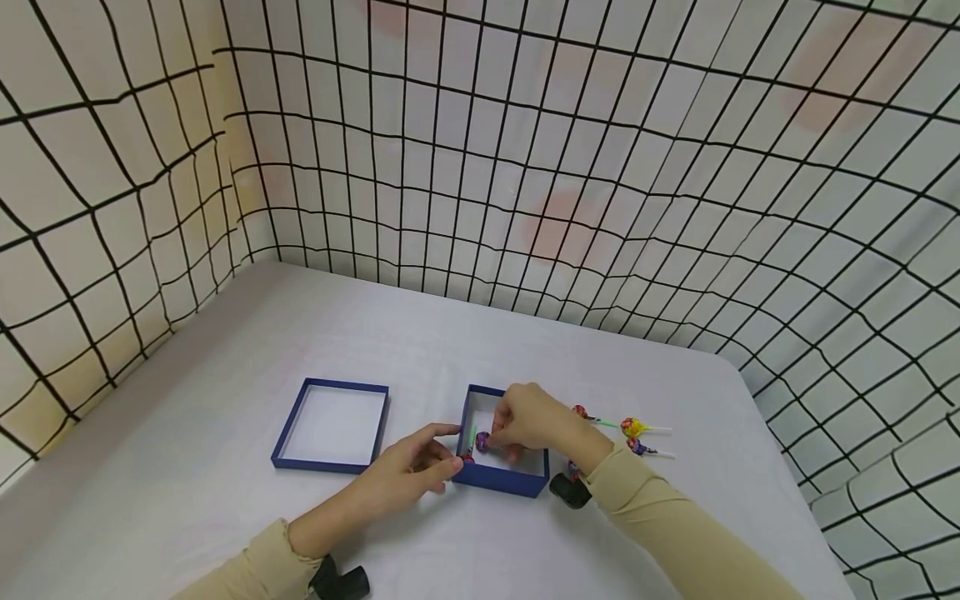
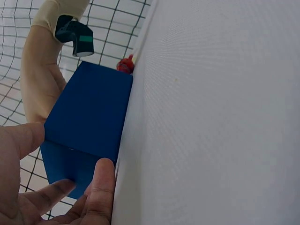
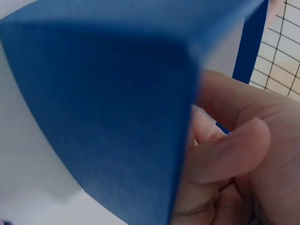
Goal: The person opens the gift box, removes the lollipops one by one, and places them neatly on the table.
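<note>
A blue box (image 1: 501,479) with a white inside stands in front of me. My left hand (image 1: 408,471) rests against its left side and near left corner, thumb and fingers mostly straight, as the left wrist view also shows. My right hand (image 1: 528,421) reaches down into the box with curled fingers, fingertips at a purple-wrapped lollipop (image 1: 482,440) whose stick is hidden under the hand. Left of that lollipop, a red lollipop (image 1: 468,457) with a green stick lies along the box's left wall. In the right wrist view the box wall (image 3: 103,112) covers the fingertips.
Left of the box lies a shallow blue-edged lid (image 1: 347,384), white side up. To the right are a red lollipop (image 1: 579,411), a yellow one (image 1: 632,427) and a purple one (image 1: 635,447), plus another partly behind my right wrist. A black grid screen (image 1: 465,150) surrounds the white table (image 1: 225,392).
</note>
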Action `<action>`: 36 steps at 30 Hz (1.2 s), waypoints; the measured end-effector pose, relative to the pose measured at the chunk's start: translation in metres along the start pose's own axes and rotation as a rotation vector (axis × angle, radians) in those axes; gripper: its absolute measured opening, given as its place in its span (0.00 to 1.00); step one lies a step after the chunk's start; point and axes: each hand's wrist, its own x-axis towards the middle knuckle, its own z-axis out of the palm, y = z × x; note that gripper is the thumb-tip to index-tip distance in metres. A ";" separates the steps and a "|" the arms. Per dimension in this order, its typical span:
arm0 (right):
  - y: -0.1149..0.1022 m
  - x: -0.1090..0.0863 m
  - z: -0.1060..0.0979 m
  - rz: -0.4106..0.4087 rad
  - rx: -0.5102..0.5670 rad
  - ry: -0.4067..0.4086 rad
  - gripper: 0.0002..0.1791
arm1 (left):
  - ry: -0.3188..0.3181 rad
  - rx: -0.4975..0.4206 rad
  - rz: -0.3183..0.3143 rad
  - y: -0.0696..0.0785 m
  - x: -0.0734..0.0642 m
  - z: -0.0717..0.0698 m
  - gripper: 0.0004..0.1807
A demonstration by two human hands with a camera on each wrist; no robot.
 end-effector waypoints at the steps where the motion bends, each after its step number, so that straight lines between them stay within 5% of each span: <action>1: 0.000 0.000 -0.001 0.004 -0.002 -0.001 0.11 | 0.001 0.000 0.001 0.000 0.000 0.000 0.32; 14: 0.002 -0.002 0.002 0.022 -0.076 -0.024 0.12 | 0.002 0.019 0.013 0.000 0.000 0.000 0.30; 36: 0.000 -0.004 0.009 -0.063 -0.134 0.043 0.13 | -0.009 0.010 0.030 -0.002 0.001 0.000 0.29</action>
